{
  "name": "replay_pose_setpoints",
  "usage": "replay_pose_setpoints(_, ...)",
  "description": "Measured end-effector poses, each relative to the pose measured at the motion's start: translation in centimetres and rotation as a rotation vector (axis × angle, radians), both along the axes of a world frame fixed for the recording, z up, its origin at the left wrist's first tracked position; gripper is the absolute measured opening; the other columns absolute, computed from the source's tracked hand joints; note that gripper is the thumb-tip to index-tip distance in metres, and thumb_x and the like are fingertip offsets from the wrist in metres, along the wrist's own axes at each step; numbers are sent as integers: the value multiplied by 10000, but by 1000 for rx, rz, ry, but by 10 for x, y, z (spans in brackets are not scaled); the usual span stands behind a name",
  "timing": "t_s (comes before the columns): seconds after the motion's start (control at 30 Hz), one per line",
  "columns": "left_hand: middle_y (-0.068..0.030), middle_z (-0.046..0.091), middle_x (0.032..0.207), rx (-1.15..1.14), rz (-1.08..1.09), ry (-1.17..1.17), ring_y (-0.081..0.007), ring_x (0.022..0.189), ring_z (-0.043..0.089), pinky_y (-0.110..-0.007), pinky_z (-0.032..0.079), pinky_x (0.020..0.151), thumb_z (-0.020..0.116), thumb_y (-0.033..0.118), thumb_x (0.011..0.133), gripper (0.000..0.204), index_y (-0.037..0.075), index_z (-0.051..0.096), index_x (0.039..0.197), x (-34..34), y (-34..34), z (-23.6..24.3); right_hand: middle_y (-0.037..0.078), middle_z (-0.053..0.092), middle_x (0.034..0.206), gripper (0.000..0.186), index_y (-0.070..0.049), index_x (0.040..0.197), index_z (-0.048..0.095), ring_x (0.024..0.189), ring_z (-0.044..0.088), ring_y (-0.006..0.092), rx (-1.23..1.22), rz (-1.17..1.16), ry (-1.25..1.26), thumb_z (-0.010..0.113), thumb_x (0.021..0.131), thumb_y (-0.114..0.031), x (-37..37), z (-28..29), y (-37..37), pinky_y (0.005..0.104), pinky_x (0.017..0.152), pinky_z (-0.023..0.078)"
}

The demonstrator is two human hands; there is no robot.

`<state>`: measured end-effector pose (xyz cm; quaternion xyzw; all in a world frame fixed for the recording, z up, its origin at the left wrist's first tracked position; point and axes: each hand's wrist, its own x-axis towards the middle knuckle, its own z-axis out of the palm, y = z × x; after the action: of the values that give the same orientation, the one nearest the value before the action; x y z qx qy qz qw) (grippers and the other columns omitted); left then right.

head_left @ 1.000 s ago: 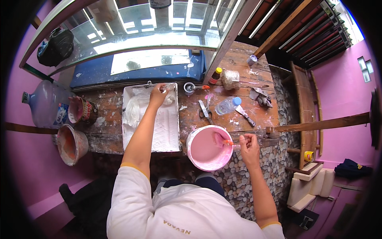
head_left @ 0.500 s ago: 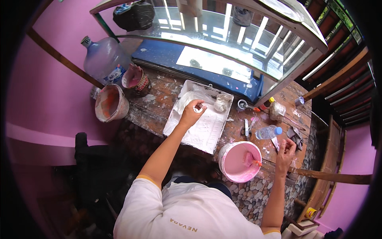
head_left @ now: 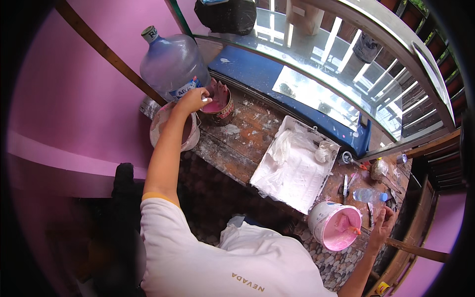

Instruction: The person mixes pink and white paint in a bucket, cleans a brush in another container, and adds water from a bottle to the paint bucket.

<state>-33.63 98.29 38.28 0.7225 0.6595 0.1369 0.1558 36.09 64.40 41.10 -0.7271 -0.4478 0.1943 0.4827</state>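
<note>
Left hand (head_left: 190,100): out over the left end of the counter (head_left: 237,148), thumb and fingertips close together; a small white spot shows at the tips, and I cannot tell whether it is something held.
Right hand (head_left: 382,226): lifted at the right, its fingers loosely curled with a narrow gap; whether anything is in them, I cannot tell.
Dark can (head_left: 220,118): at the left fingertips, smeared pink inside, with a ragged pink edge rising at its back; whether the fingers touch it is unclear.
Pale bucket (head_left: 192,137): under the left wrist and forearm, which partly hide it.
Water jug (head_left: 173,62): large, clear and bluish, just behind the left hand, near the pink wall (head_left: 94,94).
Paint bucket (head_left: 319,220): just left of the right hand, whitish outside, pink paint within; an orange-tipped tool rests at its rim.
Clear bottle (head_left: 366,195): blue-capped, just beyond the paint bucket, near the right hand.
Scissors (head_left: 345,185): left of the bottle.
White tray (head_left: 299,185): mid-counter, between the two hands, coated white, with crumpled plastic (head_left: 283,147) on its left side and a pale wad (head_left: 325,151) at the far right corner.
Glass cabinet (head_left: 316,54): behind the counter, with a blue panel (head_left: 247,69) along its base.
</note>
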Motion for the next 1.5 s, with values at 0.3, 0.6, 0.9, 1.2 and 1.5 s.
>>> replay_pose_setpoints(0.3,-107,757,844,-627,-197,95,-180,740,722,-363,556,698,794,329,895,311,34,742,979,-98,22,18,-7,584,1002,221,-28,1191,612,859,510,44,-151,-113,54,592,1088,-223,-103,-6,-17,182,681,419)
replay_pose_setpoints(0.6,-166,770,1104,-603,-51,528,-348,1044,741,-450,586,912,749,334,880,342,43,802,1051,-152,-51,-170,11,619,1045,153,-22,1149,613,966,568,72,-200,59,-15,596,1079,-157,-173,18,29,220,840,459)
replay_pose_setpoints(0.9,-88,792,1067,-308,-63,751,-236,1001,769,-418,607,780,476,431,1044,423,185,820,1069,-152,-55,-259,-31,564,883,103,-29,1033,614,765,509,47,-265,96,-11,616,1065,-126,-205,17,16,208,686,411)
replay_pose_setpoints(1.2,-94,780,1138,-544,-29,809,-234,1065,743,-439,592,832,535,256,986,313,149,809,1093,-139,-51,-241,-50,560,841,113,-48,1002,623,742,500,32,-192,44,-20,634,1064,-141,-208,5,7,200,668,403)
replay_pose_setpoints(1.5,-128,744,1225,-208,49,705,-268,1210,661,-441,434,1106,537,177,938,302,85,796,1062,-151,-60,-268,-38,537,837,113,-51,1027,604,731,494,49,-208,34,-11,622,1067,-156,-209,-1,4,218,667,399)
